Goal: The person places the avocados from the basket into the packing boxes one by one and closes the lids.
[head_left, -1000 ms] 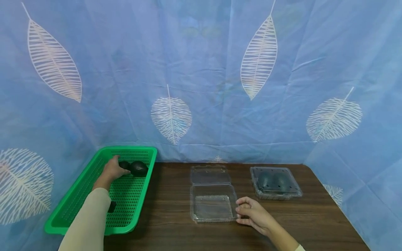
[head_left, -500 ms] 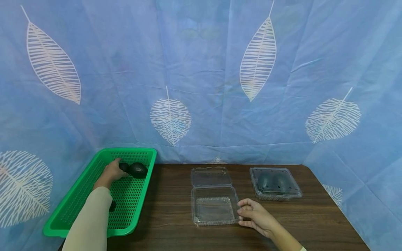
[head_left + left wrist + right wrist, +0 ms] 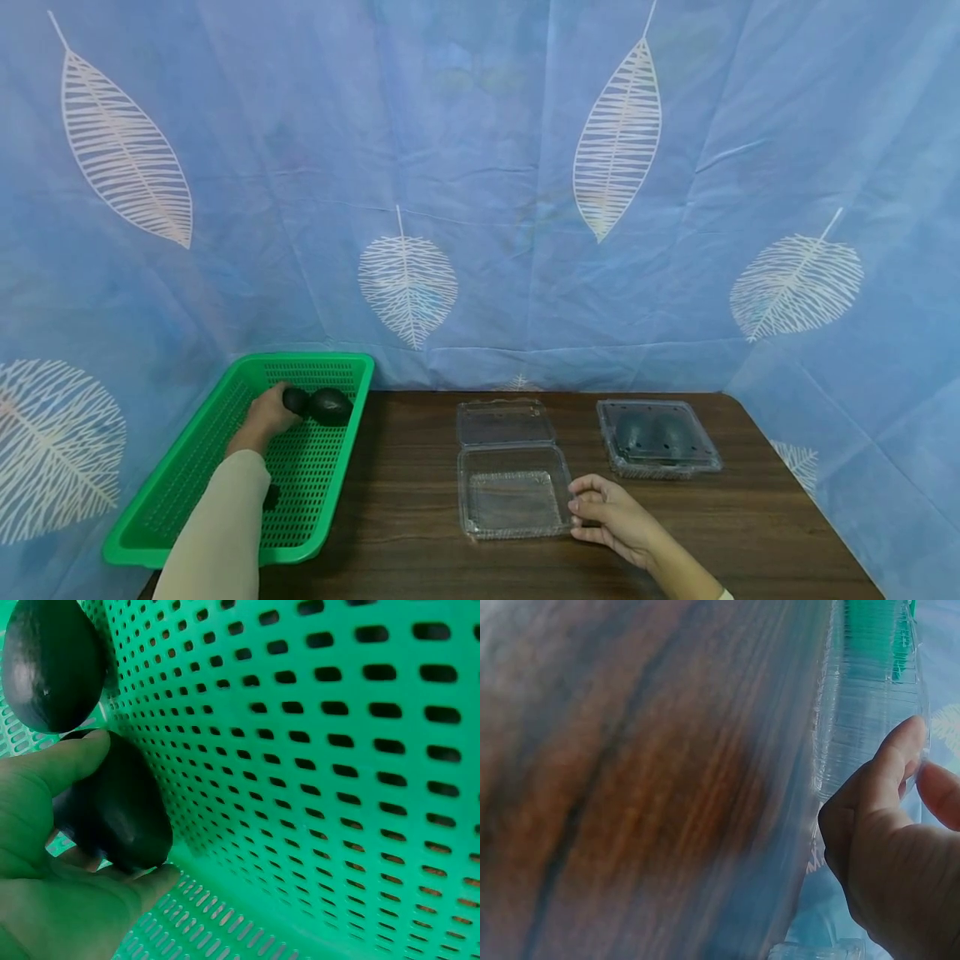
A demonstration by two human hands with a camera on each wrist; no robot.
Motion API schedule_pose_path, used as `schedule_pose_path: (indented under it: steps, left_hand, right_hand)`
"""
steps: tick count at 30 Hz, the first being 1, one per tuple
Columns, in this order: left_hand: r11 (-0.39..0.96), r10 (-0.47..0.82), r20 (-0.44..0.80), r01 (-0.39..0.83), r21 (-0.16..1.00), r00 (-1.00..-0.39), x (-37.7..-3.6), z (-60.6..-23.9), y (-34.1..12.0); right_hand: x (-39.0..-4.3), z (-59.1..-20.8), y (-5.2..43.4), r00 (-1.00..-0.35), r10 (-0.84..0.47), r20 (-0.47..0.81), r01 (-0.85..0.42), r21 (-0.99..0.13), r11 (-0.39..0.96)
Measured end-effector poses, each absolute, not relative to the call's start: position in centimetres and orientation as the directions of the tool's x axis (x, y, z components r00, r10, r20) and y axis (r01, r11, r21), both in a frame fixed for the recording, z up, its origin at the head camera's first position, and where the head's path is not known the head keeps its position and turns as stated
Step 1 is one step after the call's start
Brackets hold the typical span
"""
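My left hand point(image 3: 279, 407) reaches into the green perforated basket point(image 3: 225, 392) and grips a dark avocado point(image 3: 295, 401). In the left wrist view its thumb and fingers point(image 3: 150, 881) curl round this avocado point(image 3: 112, 806). A second avocado point(image 3: 331, 406) point(image 3: 52, 664) lies just beyond, touching or nearly touching the held one. My right hand point(image 3: 581, 510) holds the right rim of an open clear clamshell container point(image 3: 510, 500), which is empty and has its lid point(image 3: 502, 423) folded back. In the right wrist view the fingers point(image 3: 889, 780) pinch the container's edge point(image 3: 862, 712).
A closed clear clamshell point(image 3: 660, 437) with dark avocados inside sits at the back right of the wooden table point(image 3: 420, 550). A small dark object point(image 3: 270, 497) lies in the basket, partly hidden by my sleeve. A blue leaf-print curtain point(image 3: 480, 208) surrounds the table.
My left hand has shifted slightly in the basket, and its fingers have closed round the nearer avocado. The right hand has stayed on the container's edge.
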State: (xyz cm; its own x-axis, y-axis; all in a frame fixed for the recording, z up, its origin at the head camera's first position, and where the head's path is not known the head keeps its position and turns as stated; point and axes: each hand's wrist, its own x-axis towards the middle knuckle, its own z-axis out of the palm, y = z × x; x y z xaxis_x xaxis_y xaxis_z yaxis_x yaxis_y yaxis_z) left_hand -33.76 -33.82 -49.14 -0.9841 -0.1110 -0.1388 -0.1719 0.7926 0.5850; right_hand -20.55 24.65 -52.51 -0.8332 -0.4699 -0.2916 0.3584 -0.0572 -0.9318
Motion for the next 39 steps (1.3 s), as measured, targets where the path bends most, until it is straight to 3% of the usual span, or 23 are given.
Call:
schedule_pose_path:
  steps: [19, 39]
  left_hand:
    - [0.789, -0.154, -0.101, -0.184, 0.586, -0.983, -32.7, -47.4, -35.0]
    - [0.777, -0.130, 0.050, -0.070, 0.626, -0.990, -31.2, -41.3, -32.6]
  right_hand:
    - [-20.1, -52.7, 24.5, -0.833, -0.484, -0.268, 0.352, -0.931, -0.091]
    - [-20.1, -52.6, 24.6, -0.842, -0.469, -0.267, 0.351, -0.931, -0.099]
